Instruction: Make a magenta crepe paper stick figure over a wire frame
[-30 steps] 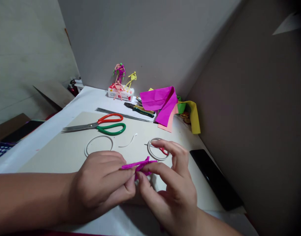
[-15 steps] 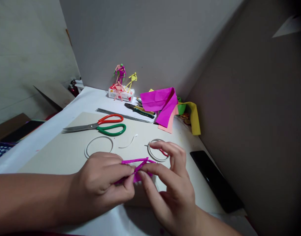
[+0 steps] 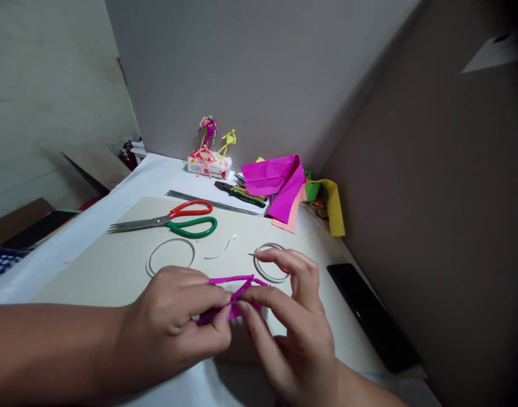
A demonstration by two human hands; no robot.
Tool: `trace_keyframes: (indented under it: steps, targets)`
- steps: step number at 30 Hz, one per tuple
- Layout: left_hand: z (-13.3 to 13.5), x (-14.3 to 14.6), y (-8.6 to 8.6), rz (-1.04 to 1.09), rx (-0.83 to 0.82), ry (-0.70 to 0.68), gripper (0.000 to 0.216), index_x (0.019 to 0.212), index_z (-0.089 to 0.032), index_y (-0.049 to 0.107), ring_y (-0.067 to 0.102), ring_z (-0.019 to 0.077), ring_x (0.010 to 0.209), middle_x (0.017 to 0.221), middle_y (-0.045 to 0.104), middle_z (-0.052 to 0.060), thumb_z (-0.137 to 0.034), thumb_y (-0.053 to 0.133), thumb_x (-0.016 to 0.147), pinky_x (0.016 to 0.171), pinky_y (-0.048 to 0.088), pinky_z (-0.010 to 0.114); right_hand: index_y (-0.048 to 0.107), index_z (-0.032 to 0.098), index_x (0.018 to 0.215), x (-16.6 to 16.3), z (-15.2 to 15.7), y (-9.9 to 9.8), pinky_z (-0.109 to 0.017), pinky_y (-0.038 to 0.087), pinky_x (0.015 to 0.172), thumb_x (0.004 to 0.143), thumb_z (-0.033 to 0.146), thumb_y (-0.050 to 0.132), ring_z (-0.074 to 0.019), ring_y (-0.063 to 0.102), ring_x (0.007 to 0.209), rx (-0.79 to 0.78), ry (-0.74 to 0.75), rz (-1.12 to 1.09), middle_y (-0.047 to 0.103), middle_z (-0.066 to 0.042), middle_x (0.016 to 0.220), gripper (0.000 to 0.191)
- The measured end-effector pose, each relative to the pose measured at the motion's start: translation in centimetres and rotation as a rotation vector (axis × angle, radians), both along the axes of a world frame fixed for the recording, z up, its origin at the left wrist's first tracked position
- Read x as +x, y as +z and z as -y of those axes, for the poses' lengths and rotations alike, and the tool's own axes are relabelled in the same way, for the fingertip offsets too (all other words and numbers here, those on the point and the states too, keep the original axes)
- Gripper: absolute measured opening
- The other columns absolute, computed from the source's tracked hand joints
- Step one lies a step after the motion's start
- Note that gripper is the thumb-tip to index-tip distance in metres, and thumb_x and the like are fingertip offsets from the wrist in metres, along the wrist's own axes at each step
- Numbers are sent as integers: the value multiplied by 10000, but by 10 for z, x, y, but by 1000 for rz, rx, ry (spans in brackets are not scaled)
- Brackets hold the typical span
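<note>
Between my two hands is a magenta paper-wrapped wire figure (image 3: 230, 278), with thin bent limbs and a loose flap of magenta paper below. My left hand (image 3: 185, 311) is closed, its thumb and index finger pinching the figure near its middle. From the other side, my right hand (image 3: 295, 316) pinches the magenta paper between thumb and index finger, while its other fingers are raised. Much of the figure is hidden by my fingers. Just beyond my hands lie two coils of pale wire, one at the left (image 3: 170, 240) and one at the right (image 3: 270, 277).
Scissors (image 3: 165, 220) with red and green handles lie on the board (image 3: 93, 271). Farther back are pliers (image 3: 242, 195), thin wires (image 3: 216, 202), magenta paper strips (image 3: 275, 175) and small wire figures (image 3: 208, 133) on a tissue pack (image 3: 210, 167). A black phone (image 3: 371, 316) lies at right.
The whole scene sits slightly lower in view, as the camera has shifted a little. Both hands keep their pinch on the magenta figure, almost unmoved.
</note>
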State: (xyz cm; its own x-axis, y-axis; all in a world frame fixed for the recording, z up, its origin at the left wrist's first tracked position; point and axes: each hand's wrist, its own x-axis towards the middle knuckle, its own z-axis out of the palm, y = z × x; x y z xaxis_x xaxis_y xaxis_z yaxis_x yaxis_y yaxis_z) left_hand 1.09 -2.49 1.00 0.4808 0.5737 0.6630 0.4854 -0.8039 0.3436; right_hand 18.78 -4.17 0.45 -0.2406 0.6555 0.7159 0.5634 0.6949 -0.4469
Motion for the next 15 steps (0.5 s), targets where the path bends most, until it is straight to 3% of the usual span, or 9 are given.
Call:
trace_keyframes:
  steps: [5,15]
  targets:
    - [-1,1,-1,4,-61,-5,231,565,-167,586,380,73,424,449,456,-56,-57,516,755,456,324,209,684,159,834,1,1,-1,-531,389,933,774,24,564,-286,474,1075,-5,1,8,533,-128,1175,190]
    - [0,1,2,20,-7,-9,202,607,-149,619,455,92,417,452,523,-31,-52,530,762,447,354,226,690,160,805,0,0,0,-537,384,931,745,39,599,-292,481,1066,-9,-3,-4,544,-127,1168,163]
